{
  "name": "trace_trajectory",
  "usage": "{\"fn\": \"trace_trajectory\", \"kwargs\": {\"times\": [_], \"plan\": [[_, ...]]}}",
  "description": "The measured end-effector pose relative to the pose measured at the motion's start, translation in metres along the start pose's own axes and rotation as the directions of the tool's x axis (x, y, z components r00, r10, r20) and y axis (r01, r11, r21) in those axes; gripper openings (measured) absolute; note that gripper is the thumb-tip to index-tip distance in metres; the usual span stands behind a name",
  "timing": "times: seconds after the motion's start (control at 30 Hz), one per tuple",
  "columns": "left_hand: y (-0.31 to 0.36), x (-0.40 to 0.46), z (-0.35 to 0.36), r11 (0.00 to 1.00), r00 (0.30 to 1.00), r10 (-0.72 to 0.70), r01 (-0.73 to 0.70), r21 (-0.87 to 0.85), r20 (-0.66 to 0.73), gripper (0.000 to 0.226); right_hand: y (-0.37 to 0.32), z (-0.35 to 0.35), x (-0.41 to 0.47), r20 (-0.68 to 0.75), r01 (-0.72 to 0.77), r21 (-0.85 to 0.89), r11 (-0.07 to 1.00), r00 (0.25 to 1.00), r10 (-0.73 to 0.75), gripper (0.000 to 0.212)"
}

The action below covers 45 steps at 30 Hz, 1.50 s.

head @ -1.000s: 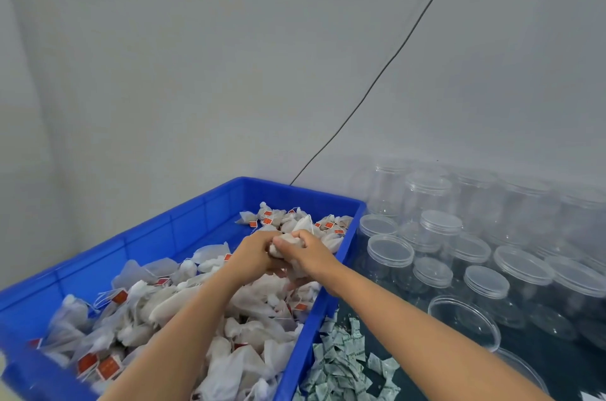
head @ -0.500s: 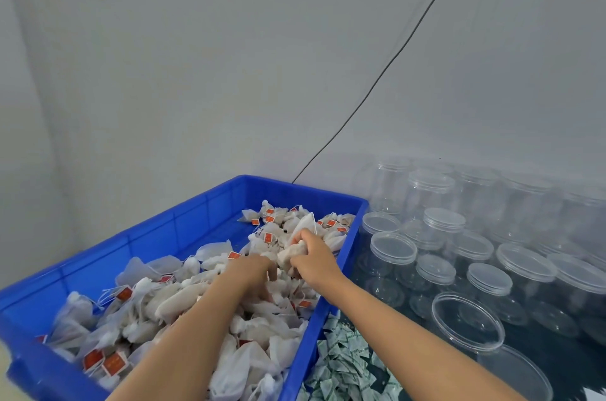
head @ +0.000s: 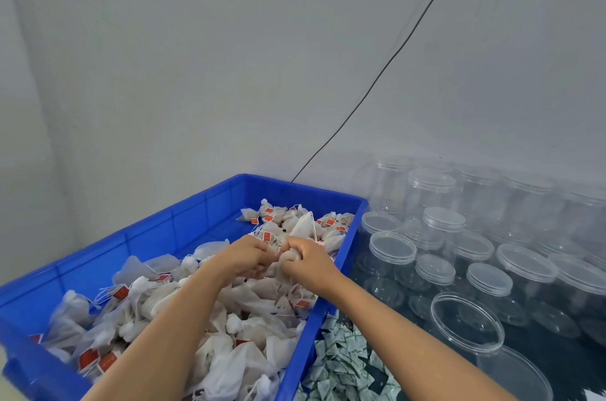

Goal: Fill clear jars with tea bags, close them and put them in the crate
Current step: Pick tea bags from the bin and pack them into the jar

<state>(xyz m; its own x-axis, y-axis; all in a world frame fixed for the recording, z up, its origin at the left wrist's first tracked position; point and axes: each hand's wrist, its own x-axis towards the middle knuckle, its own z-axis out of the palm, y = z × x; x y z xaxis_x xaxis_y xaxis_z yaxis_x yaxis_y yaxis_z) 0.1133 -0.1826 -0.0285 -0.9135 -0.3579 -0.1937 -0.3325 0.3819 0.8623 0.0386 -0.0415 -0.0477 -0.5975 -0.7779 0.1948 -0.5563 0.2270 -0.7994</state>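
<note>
I have both hands deep in the blue crate (head: pixel 183 223), my right hand (head: pixel 306 258) curled round a bunch of tea bags (head: pixel 290 258) and my left hand (head: pixel 246 254) pinching more beside it, gathering a handful for the open jar (head: pixel 465 322) near my right arm.

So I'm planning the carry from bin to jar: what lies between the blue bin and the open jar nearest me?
In the head view, a heap of small green-and-white sachets lies on the dark table between the blue bin and the open jar.
</note>
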Motion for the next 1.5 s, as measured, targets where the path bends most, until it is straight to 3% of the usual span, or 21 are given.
{"fn": "trace_trajectory", "kwargs": {"times": [0.17,0.2,0.27,0.37,0.43,0.53,0.6,0.67,0.8,0.87,0.93,1.03,1.13,1.23,1.3,1.4,1.43,1.5], "plan": [[-0.001,0.007,0.004,0.984,0.982,-0.011,-0.022,-0.175,-0.188,0.021,-0.001,0.005,0.003,-0.254,0.041,-0.049,0.998,0.966,-0.052,0.014],[-0.004,0.009,0.006,0.994,0.976,0.001,-0.026,-0.109,-0.218,0.018,0.001,0.005,0.004,-0.308,0.030,-0.056,0.998,0.950,-0.046,0.019],[-0.013,0.015,0.012,0.980,0.983,0.045,-0.009,0.199,-0.178,0.023,0.004,0.005,0.004,-0.378,0.005,-0.079,0.997,0.925,-0.034,0.022],[-0.022,0.017,0.027,0.798,0.999,-0.037,0.044,0.601,-0.023,0.054,0.006,0.005,0.004,-0.354,-0.020,-0.135,0.991,0.935,-0.029,0.015],[-0.023,0.020,0.032,0.698,0.997,-0.069,0.065,0.713,-0.023,0.065,0.006,0.005,0.004,-0.310,-0.023,-0.184,0.983,0.950,-0.036,0.011],[-0.023,0.027,0.036,0.671,0.993,-0.017,0.098,0.735,-0.117,0.051,0.006,0.005,0.003,-0.290,-0.030,-0.225,0.974,0.956,-0.037,0.011],[-0.026,0.031,0.035,0.702,0.989,0.007,0.099,0.706,-0.146,0.034,0.005,0.005,0.003,-0.297,-0.046,-0.220,0.974,0.955,-0.022,0.010],[-0.027,0.031,0.030,0.795,0.983,0.035,0.081,0.601,-0.178,0.022,0.004,0.005,0.002,-0.301,-0.072,-0.164,0.984,0.953,0.020,0.007],[-0.022,0.028,0.013,0.940,0.935,0.190,-0.085,0.329,-0.301,0.033,0.001,0.002,0.000,-0.186,-0.097,-0.088,0.991,0.979,0.079,0.013],[-0.018,0.023,0.010,0.933,0.914,0.296,-0.213,0.290,-0.278,0.033,-0.002,0.001,-0.002,-0.115,-0.103,-0.115,0.988,0.989,0.089,0.031],[-0.015,0.019,0.013,0.880,0.890,0.401,-0.309,0.360,-0.216,0.032,-0.004,0.001,-0.002,-0.082,-0.107,-0.140,0.984,0.992,0.096,0.046],[-0.014,0.019,0.021,0.826,0.848,0.496,-0.393,0.405,-0.186,0.037,-0.004,0.002,-0.001,-0.101,-0.121,-0.188,0.975,0.990,0.103,0.040],[-0.014,0.019,0.023,0.881,0.857,0.457,-0.399,0.256,-0.238,0.034,-0.003,0.005,-0.001,-0.220,-0.166,-0.142,0.976,0.967,0.132,0.029],[-0.010,0.018,0.024,0.907,0.878,0.416,-0.379,0.186,-0.237,0.034,-0.001,0.005,-0.001,-0.335,-0.115,-0.055,0.992,0.938,0.090,0.014],[-0.009,0.016,0.024,0.910,0.903,0.395,-0.359,0.209,-0.168,0.028,-0.002,0.003,-0.002,-0.389,-0.067,0.077,0.995,0.917,0.092,0.004],[-0.006,0.015,0.024,0.924,0.945,0.326,-0.310,0.222,-0.035,0.024,-0.008,-0.006,-0.004,-0.385,-0.061,0.331,0.942,0.902,0.194,0.010],[-0.002,0.013,0.024,0.942,0.950,0.312,-0.307,0.136,-0.018,0.023,-0.011,-0.013,-0.005,-0.350,-0.076,0.408,0.910,0.907,0.233,0.011],[0.010,0.003,0.026,0.941,0.963,0.264,-0.271,-0.202,-0.059,0.023,-0.018,-0.028,-0.008,-0.252,-0.115,0.486,0.866,0.931,0.265,0.011]]}}
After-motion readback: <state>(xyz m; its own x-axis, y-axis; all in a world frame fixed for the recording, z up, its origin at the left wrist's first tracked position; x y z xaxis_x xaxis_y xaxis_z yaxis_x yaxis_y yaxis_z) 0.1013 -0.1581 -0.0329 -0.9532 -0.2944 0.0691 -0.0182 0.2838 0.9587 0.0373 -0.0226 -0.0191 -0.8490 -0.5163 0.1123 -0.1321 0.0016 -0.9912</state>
